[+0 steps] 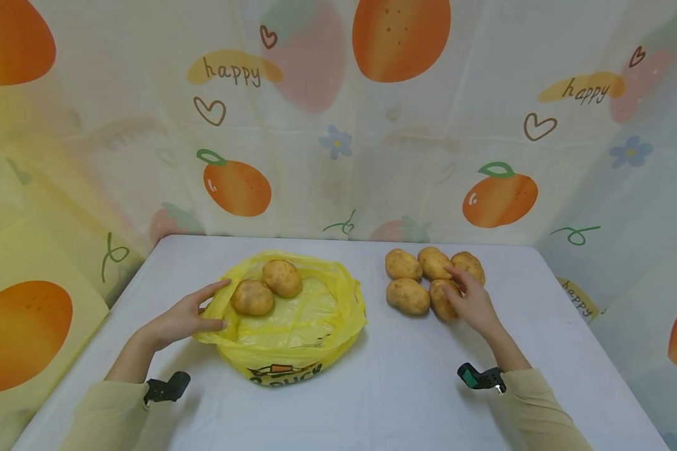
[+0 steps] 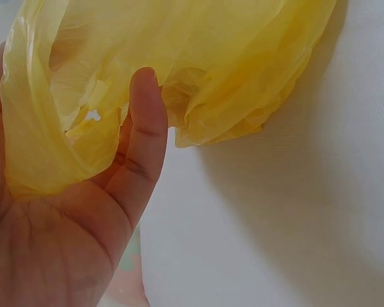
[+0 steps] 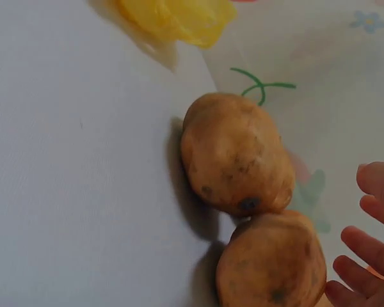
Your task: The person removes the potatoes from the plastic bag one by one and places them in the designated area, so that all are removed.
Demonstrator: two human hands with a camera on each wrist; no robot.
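With twelve pointing away from the person, the yellow bag (image 1: 344,341) sits on the bench (image 1: 372,407) with its near wall low and soft. That film could sag inward if the left hand (image 1: 177,321), at the bag's nine o'clock, lost its support; its thumb and fingers are spread, bearing the film rather than clamped on it. Two potatoes (image 1: 252,298) lie inside, at ten and twelve o'clock; a tug on the rim could set them rolling, being rounded. Out past three o'clock, well apart from the bag, lie five loose potatoes (image 1: 407,296), two in a near row and three beyond. The right hand (image 1: 476,307) is over their four o'clock side, fingers apart and clamped on nothing; a hasty grasp there might nudge a neighbour, since they sit so close.

As for what is unclear, folds at the bag's six o'clock cut off the printed lettering (image 1: 290,376). Film hides some left fingertips in the left wrist view. Whether the right fingers touch the near row's right-hand potato I cannot tell: the hand covers part of it, and the right wrist view crops the hand at three o'clock. Farthest off, some prints on the patterned backdrop (image 1: 400,181) are too faint to make out.
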